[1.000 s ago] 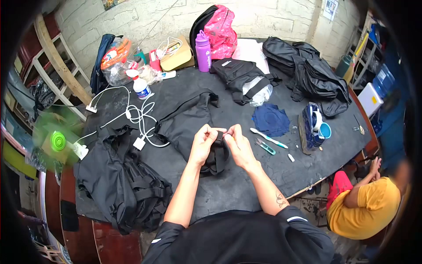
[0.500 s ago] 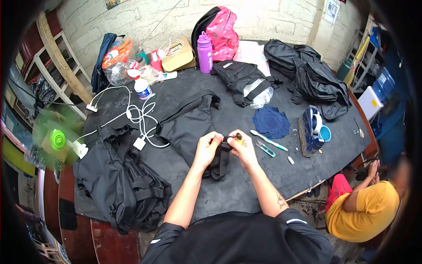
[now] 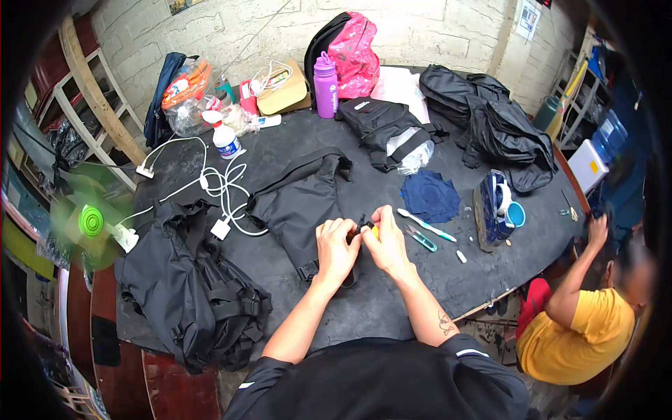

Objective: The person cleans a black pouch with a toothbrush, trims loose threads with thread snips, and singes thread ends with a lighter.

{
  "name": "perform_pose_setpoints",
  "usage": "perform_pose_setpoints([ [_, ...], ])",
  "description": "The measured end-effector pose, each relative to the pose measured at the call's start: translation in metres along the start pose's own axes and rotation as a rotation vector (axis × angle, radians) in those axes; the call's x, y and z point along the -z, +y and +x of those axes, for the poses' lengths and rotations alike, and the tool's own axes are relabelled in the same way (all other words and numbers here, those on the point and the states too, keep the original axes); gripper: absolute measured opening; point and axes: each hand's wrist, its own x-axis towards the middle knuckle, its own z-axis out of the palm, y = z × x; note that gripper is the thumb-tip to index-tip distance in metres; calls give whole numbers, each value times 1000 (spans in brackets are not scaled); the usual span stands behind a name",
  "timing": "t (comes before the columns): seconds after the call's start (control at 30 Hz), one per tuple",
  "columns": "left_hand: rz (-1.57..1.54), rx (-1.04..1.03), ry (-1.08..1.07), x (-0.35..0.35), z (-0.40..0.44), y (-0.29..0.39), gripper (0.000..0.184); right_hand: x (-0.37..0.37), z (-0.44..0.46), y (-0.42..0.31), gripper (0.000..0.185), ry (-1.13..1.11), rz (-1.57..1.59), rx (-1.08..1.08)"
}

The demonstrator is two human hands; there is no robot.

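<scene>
Black strap (image 3: 363,227) sits between the left hand (image 3: 337,246) and right hand (image 3: 384,241).

both forearms reach forward and angle inward; the left hand (image 3: 337,246) and right hand (image 3: 385,243) nearly meet, fingers curled, thumbs close together, a tattoo near the right elbow.

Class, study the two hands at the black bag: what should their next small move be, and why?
Probably the left hand should steady the small black piece while the right hand eases the yellow item towards it. Both hands meet at that piece; the yellow item, too small to identify, sits in the right grip.
</scene>
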Motion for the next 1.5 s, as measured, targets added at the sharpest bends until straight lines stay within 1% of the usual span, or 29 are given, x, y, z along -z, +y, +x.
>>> perform_pose_setpoints([
  [0.1, 48, -77, -17, -1, -2, -2, 15, 1, 2, 1, 31, -43, -4, -36],
  [0.2, -22, -68, -128, 7, -2, -1, 16, 0, 3, 11, 30, -34, 93, -33],
  [0.27, -129, 8, -64, 18, -2, 0, 19, 1, 3, 22, 28, 8, 191, -44],
  [0.33, -157, 96, 20, 40, -3, -10, 19, 11, 0, 37, 28, -35, 148, -171],
  [0.4, -18, 57, -93, 66, -12, -17, 22, 20, -8, 55, 33, -77, -158, -156],
  [0.43, -50, -20, -258, 78, -15, -20, 32, 21, -12, 65, 32, -114, -227, -190],
  [0.47, -11, -24, -457, 87, -25, -15, 52, 20, -17, 72, 32, -152, -297, -224],
  [0.5, 107, -33, -510, 86, -35, -12, 62, 18, -22, 72, 32, -155, -295, -220],
  [0.57, 326, -51, -585, 80, -47, -7, 80, 13, -28, 72, 26, 21, -550, -4],
  [0.6, 335, -7, -549, 77, -50, -4, 79, 15, -26, 65, 26, 20, -546, 2],
  [0.63, 343, 14, -530, 75, -49, -2, 69, 20, -24, 58, 32, -71, -384, 138],
  [0.7, 348, 33, -510, 74, -49, -2, 60, 27, -20, 44, 56, -252, -120, 397],
  [0.77, 300, 27, -463, 69, -48, -11, 34, 26, -25, 25, 51, -409, 52, 387],
  [0.8, 297, 19, -465, 68, -47, -15, 34, 24, -25, 18, 48, -453, 90, 417],
  [0.87, -36, 50, -485, 70, -46, -21, 17, 19, -25, 16, 47, -447, -13, 450],
  [0.9, -43, 106, -481, 74, -45, -18, 14, 18, -23, 18, 46, -450, -112, 484],
  [0.93, -419, 373, -644, 73, -43, -35, 16, 17, -22, 20, 46, -442, -114, 482],
  [1.0, -959, 485, -447, 87, -49, -22, 25, 14, -17, 30, 42, -418, -287, 594],
  [1.03, -984, 409, -410, 95, -47, -20, 37, 11, -14, 35, 31, -374, -294, 600],
  [1.07, -1004, 375, -311, 96, -50, -24, 46, 12, -13, 40, 31, -366, -298, 595],
  [1.2, -909, 489, -222, 110, -62, -32, 48, 12, -1, 52, 14, 28, 187, 282],
  [1.27, -697, 568, -184, 105, -71, -47, 41, 12, 1, 57, 19, -58, 414, 165],
  [1.3, -744, 614, -53, 99, -78, -61, 36, 11, 2, 56, 19, -53, 413, 168],
  [1.33, -394, 609, 72, 92, -80, -75, 36, 7, 2, 54, 26, -89, 515, 105],
  [1.37, -437, 734, 115, 90, -81, -89, 39, 3, 1, 54, 33, -119, 615, 42],
  [1.4, -482, 856, 151, 87, -79, -101, 42, -5, 0, 64, 44, -159, 481, -23],
  [1.43, -720, 971, 171, 80, -80, -118, 48, -16, -3, 65, 46, -138, 382, -98],
  [1.47, -931, 1021, 138, 77, -76, -117, 54, -29, -5, 79, 48, -191, 233, -119],
  [1.5, -882, 1041, 115, 74, -72, -116, 59, -35, -10, 75, 49, -207, 297, -163],
])
